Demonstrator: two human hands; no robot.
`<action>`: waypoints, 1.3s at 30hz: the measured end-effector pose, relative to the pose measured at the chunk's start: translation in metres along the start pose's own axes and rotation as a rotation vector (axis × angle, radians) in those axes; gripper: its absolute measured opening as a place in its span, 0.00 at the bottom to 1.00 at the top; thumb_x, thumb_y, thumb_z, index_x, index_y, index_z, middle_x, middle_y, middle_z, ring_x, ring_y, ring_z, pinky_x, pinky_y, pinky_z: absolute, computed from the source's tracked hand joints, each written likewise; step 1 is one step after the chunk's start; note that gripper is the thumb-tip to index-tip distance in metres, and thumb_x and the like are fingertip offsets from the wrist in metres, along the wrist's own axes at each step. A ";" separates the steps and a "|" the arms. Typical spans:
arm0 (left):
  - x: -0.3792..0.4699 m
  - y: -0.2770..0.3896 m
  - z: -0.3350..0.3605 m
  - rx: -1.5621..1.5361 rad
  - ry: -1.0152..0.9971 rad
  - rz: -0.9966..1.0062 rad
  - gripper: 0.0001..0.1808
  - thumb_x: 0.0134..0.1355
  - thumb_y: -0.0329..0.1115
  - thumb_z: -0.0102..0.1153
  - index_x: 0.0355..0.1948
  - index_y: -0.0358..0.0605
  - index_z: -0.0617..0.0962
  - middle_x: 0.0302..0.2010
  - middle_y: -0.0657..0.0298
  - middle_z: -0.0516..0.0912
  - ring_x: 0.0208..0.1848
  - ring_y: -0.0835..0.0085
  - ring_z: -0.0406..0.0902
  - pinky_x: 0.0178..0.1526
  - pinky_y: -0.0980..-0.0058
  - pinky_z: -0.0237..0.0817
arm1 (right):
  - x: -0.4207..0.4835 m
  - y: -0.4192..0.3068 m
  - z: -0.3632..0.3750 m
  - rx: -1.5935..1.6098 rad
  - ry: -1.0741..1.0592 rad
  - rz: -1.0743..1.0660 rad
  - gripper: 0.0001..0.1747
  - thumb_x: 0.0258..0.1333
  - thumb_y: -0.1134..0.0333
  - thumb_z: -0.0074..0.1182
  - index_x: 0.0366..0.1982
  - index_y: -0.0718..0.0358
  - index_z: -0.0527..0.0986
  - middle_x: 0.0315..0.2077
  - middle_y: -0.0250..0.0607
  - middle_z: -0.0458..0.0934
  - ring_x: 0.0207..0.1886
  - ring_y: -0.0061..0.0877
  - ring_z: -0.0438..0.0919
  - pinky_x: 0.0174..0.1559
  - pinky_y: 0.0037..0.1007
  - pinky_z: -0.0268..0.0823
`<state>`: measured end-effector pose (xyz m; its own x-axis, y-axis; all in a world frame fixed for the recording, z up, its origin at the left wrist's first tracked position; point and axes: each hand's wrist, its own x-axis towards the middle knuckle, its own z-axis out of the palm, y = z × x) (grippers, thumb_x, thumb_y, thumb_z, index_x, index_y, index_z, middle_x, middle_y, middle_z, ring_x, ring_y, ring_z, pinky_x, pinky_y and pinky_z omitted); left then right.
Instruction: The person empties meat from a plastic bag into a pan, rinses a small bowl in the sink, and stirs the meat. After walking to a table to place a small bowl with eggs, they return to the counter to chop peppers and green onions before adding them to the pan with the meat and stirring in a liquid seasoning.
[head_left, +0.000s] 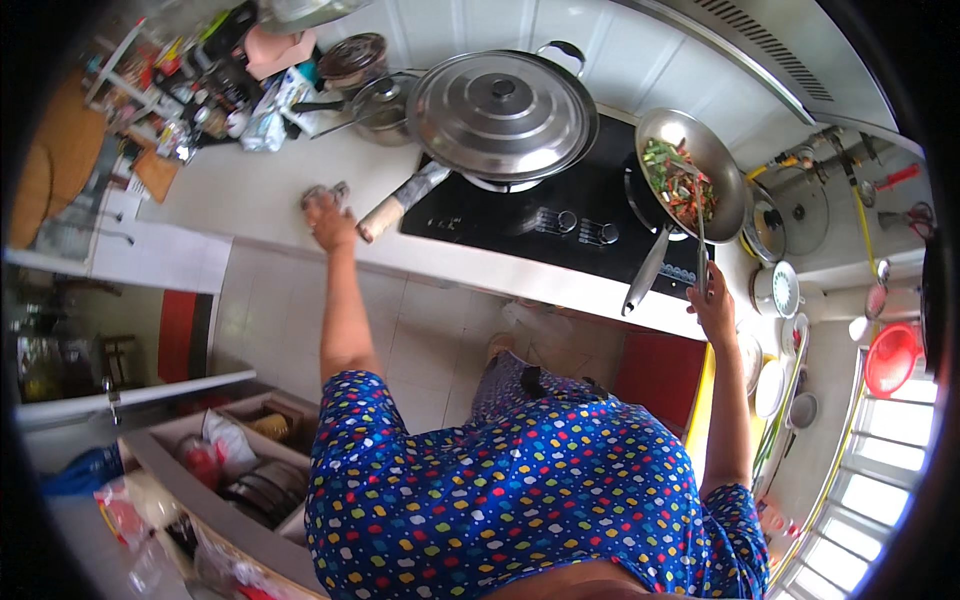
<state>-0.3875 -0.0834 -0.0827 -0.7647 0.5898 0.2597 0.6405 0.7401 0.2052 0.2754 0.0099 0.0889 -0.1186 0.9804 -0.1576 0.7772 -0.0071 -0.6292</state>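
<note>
My right hand (712, 304) grips the handle of a metal spatula (701, 210). The spatula's far end is among chopped green and red vegetables (679, 180) in a steel frying pan (724, 191). That pan is on the right burner, its grey handle (646, 274) pointing towards me. On the white countertop to the left, my left hand (331, 225) holds a crumpled grey-brown cloth (328, 193), partly covered by the fingers. Just right of this hand is the wrapped handle (405, 199) of a large wok, covered by a domed steel lid (502, 109).
Behind the left hand are a lidded saucepan (382, 112), a brown-lidded bowl (352, 60) and bottles (210, 116). The black gas hob (517, 217) has two knobs. An open drawer (225, 517) juts out at lower left. A range hood (757, 45) overhangs the right burner.
</note>
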 end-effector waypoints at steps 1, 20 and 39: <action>0.014 0.023 -0.020 0.018 0.000 -0.054 0.31 0.54 0.46 0.57 0.59 0.59 0.64 0.63 0.52 0.59 0.67 0.56 0.52 0.60 0.58 0.58 | 0.003 0.016 -0.002 -0.002 0.019 0.038 0.34 0.51 0.68 0.51 0.60 0.64 0.56 0.26 0.43 0.78 0.27 0.28 0.79 0.33 0.29 0.70; -0.083 0.094 -0.051 0.265 0.141 0.150 0.21 0.54 0.51 0.55 0.46 0.52 0.76 0.53 0.52 0.70 0.58 0.56 0.63 0.57 0.57 0.57 | 0.011 0.076 -0.149 0.126 -0.052 0.025 0.25 0.59 0.63 0.49 0.58 0.59 0.65 0.21 0.26 0.68 0.24 0.14 0.65 0.27 0.19 0.57; -0.321 0.339 -0.106 -1.373 -1.312 -0.018 0.27 0.66 0.53 0.41 0.59 0.50 0.64 0.40 0.65 0.80 0.40 0.79 0.76 0.40 0.80 0.62 | 0.060 0.036 -0.069 -0.616 0.116 -0.144 0.23 0.57 0.59 0.46 0.56 0.42 0.67 0.28 0.49 0.78 0.35 0.42 0.78 0.38 0.38 0.69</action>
<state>0.0829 -0.0562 0.0036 0.0884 0.9139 -0.3963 -0.2666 0.4050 0.8746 0.3389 0.0821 0.1091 -0.2077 0.9782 0.0005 0.9750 0.2071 -0.0801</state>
